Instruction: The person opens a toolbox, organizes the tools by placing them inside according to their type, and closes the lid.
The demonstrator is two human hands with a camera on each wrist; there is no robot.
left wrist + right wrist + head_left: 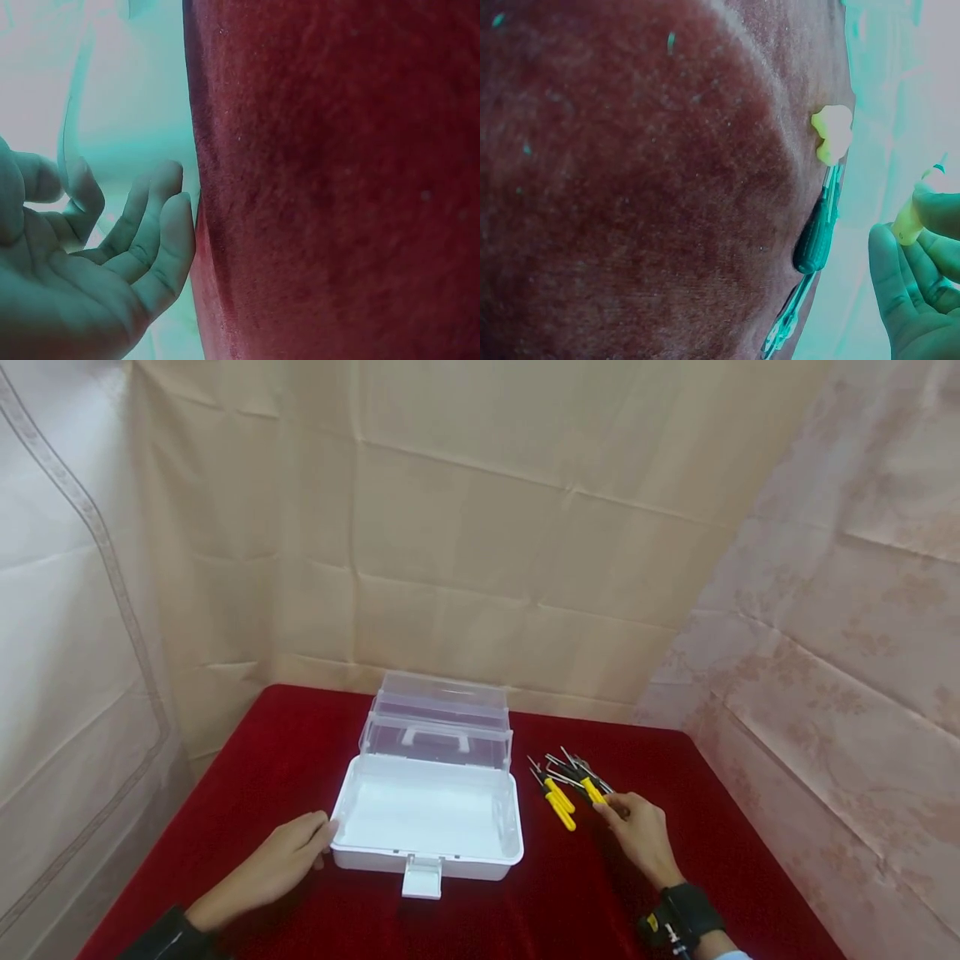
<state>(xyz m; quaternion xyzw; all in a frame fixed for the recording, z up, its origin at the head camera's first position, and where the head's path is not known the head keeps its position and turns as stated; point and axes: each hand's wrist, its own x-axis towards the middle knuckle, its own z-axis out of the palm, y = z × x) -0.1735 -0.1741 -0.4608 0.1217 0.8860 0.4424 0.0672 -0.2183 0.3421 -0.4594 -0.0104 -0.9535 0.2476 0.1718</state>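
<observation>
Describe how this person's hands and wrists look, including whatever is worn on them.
The left hand and right hand wear no gloves. The right wrist has a wide black band with a small yellow patch and a silvery-ended cable, beside a pale blue sleeve. Something black covers the left wrist, band or sleeve unclear.
</observation>
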